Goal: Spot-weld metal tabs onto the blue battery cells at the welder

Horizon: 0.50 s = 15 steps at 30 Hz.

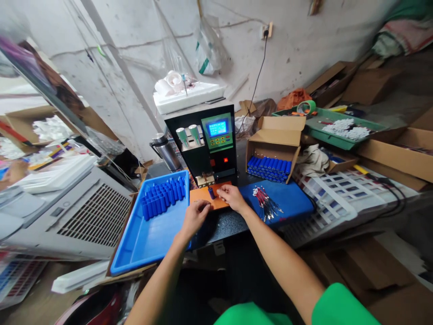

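Here, the right hand (230,197) pinched shut just beside the upright blue cell (211,193) by the welder (207,144). The left hand (197,213) lay curled, its grip unclear. A nudge could topple the cell.

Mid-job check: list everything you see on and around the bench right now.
welder: one, black with green panel, bench centre
plate: one, orange, at the welder's foot
cell: one, blue, on the plate
blue tray: one, blue, left of the plate
tray cells: many, blue, far end of the blue tray
box: one, brown cardboard, right of the welder
boxed cells: many, blue, stacked in the box
mat: one, blue, right of the plate
wires: one bundle, red, on the mat
flask: one, steel, left of the welder
green tray: one, green, back right
tape: one roll, green, by the green tray
left hand: on the plate's near edge
right hand: fingertips by the cell
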### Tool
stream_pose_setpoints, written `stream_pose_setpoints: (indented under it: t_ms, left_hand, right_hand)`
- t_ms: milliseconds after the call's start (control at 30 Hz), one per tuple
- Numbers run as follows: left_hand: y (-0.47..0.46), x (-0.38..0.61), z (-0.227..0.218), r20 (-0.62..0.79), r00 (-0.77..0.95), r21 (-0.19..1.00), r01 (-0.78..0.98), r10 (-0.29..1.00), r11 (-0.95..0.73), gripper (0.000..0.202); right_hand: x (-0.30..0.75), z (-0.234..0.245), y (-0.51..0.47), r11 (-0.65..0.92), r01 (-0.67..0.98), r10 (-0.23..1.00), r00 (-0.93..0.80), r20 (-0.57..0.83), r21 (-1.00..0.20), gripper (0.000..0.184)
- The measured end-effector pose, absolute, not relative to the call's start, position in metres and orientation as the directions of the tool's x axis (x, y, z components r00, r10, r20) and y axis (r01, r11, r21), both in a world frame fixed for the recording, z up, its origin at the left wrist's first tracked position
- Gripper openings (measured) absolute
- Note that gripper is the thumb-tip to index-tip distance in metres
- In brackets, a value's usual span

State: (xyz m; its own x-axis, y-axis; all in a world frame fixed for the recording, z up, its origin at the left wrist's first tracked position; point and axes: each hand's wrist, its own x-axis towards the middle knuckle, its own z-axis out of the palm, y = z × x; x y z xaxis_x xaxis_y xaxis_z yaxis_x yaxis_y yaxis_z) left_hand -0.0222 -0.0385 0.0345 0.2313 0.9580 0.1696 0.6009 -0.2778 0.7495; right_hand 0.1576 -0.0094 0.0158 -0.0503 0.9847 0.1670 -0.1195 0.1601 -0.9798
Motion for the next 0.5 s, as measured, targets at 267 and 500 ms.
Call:
stream_pose_setpoints:
  t_ms: [267, 500]
  left_hand:
    - [-0.032, -0.006, 0.036, 0.209, 0.203, 0.770, 0.569, 0.957, -0.289, 0.019]
    - [-0.037, -0.014, 0.035, 0.395, 0.265, 0.624, 0.625, 0.880, -0.469, 0.019]
  right_hand:
    - [0.154, 0.014, -0.019, 0.179, -0.056, 0.954, -0.233, 0.187, -0.982, 0.018]
    - [0.159, 0.018, -0.016, 0.160, -0.164, 0.981, -0.082, 0.175, -0.973, 0.018]
